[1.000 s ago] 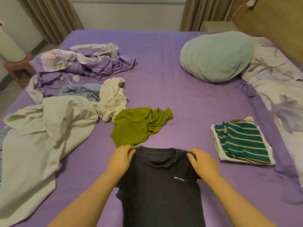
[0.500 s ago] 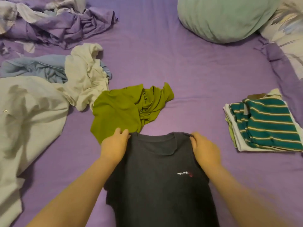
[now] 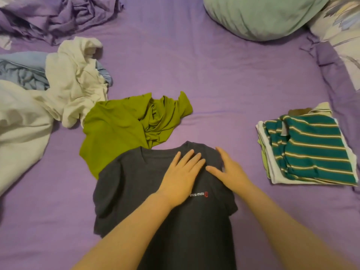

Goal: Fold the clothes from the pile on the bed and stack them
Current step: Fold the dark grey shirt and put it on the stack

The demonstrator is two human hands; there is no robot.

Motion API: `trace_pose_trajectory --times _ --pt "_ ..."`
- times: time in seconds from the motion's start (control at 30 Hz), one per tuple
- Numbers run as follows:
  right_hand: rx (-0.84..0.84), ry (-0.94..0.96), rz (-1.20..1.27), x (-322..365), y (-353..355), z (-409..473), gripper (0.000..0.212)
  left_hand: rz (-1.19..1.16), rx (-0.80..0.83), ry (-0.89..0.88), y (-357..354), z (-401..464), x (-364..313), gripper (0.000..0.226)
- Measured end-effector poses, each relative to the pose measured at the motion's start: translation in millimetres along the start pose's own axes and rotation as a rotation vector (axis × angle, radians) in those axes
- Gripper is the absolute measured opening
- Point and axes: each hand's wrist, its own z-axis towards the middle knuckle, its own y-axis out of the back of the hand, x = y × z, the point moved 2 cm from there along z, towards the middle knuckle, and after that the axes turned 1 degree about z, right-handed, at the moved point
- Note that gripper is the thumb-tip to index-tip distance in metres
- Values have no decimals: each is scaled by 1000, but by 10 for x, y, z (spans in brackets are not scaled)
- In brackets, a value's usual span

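On bed (image 3: pixel 224 90): left hand (image 3: pixel 180 177) and right hand (image 3: pixel 231 170) flat on dark grey T-shirt (image 3: pixel 132 191), fingers straight, slightly spread.

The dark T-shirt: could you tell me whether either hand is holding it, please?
Neither holds it. The left hand and right hand lie flat on the dark T-shirt, below its collar.

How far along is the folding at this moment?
Done: a small folded stack topped by a green striped shirt lies at the right. In hand: the dark grey T-shirt lies spread flat, unfolded, with the left hand and right hand pressed flat near its collar. Left: the crumpled olive-green top, cream garment, pale blue garment.
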Motion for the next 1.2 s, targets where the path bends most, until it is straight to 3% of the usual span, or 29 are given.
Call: trace_pose_trajectory --times 0.13,0.23,0.3,0.43,0.6,0.83,1.0,1.1,1.2 --pt "124 0 -206 -231 86 -124 39 63 161 52 -252 237 -55 60" --pt "31 -30 90 -361 213 -176 9 123 211 92 -334 293 -42 70" --pt "-101 -50 149 -441 309 -145 24 109 224 133 -357 348 -68 83" --pt "-248 -79 86 -562 336 -121 19 142 243 209 -441 452 -162 98" --pt "-219 -128 43 -599 131 -300 74 209 226 238 -476 466 -194 100" --pt "-278 -95 -71 -422 30 -420 62 201 134 215 -348 194 -391 73" --pt "-92 3 -109 -97 -161 -383 67 174 217 274 -358 -376 -411 67" --pt "-134 168 -468 -88 -328 -377 67 168 247 343 -366 -664 -347 67" --pt "-13 215 -728 -208 -516 -382 83 191 277 403 -337 -891 -180 65"
